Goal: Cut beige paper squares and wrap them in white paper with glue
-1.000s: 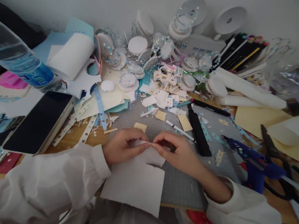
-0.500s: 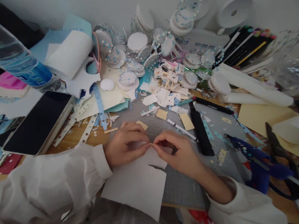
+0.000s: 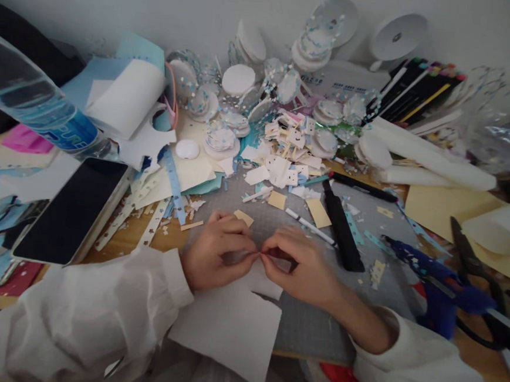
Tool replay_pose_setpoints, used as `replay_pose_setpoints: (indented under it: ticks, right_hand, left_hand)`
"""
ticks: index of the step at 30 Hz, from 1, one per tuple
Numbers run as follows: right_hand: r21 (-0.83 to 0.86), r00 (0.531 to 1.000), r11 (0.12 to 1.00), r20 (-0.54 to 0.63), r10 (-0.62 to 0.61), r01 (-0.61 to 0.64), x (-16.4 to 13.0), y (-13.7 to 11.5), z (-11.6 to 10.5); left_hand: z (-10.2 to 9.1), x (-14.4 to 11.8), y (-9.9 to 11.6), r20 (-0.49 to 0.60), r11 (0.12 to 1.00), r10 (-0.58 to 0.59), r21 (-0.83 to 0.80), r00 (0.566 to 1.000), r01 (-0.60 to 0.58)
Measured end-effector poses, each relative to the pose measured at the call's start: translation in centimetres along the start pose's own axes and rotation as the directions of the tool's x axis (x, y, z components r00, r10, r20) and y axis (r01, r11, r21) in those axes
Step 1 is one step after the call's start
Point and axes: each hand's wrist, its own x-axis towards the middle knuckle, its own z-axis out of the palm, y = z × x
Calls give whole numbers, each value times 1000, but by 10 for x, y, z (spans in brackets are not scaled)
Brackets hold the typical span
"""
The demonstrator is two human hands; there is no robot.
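My left hand [image 3: 223, 253] and my right hand [image 3: 299, 268] meet fingertip to fingertip, each in a thumb-and-finger pinch. Whatever sits between the fingertips is too small to make out. Directly beneath them is a sheet of white paper [image 3: 229, 327] with a cut in its right side, its lower part hanging past the front edge of the grey cutting mat [image 3: 310, 325]. Small tan paper pieces [image 3: 276, 200] and a thin white pen [image 3: 309, 226] lie just beyond my fingers. A thick black marker [image 3: 343, 224] rests to the right of them.
At left are a phone [image 3: 74, 209] and a tilted water bottle [image 3: 37, 97]. Paper scraps and small face-drawn paper pieces [image 3: 281, 169] crowd the middle, with white discs [image 3: 238, 79] behind. A blue glue gun [image 3: 444, 288] and black scissors [image 3: 474, 261] lie right.
The whole view has shifted slightly, so the scene sits a little lower. My hands stay pinched together at the same place, the fingers slightly closer.
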Motion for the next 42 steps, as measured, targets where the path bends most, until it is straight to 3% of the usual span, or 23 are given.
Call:
replay_pose_setpoints:
  ticks: [8, 22, 31, 36, 42]
  right_hand:
    - [48, 1000, 999, 23, -20, 19, -3, -3, 0]
    - [144, 996, 986, 2, 84, -84, -3, -6, -1]
    - [61, 1000, 998, -20, 20, -19, -2, -6, 2]
    - [-53, 996, 997, -60, -64, 61, -3, -7, 5]
    - [-241, 975, 951, -60, -213, 193, -7, -5, 5]
  left_hand:
    - [-5, 1, 3, 42, 1000, -1, -28, 999, 2]
    - [-7, 2, 0, 18, 999, -23, 29, 1000, 22]
    - [-3, 1, 0, 32, 997, -72, -15, 997, 73]
    - [-1, 2, 0, 0, 984, -106, -142, 994, 105]
    - [-1, 4, -1, 47, 936, -166, -307, 985, 172]
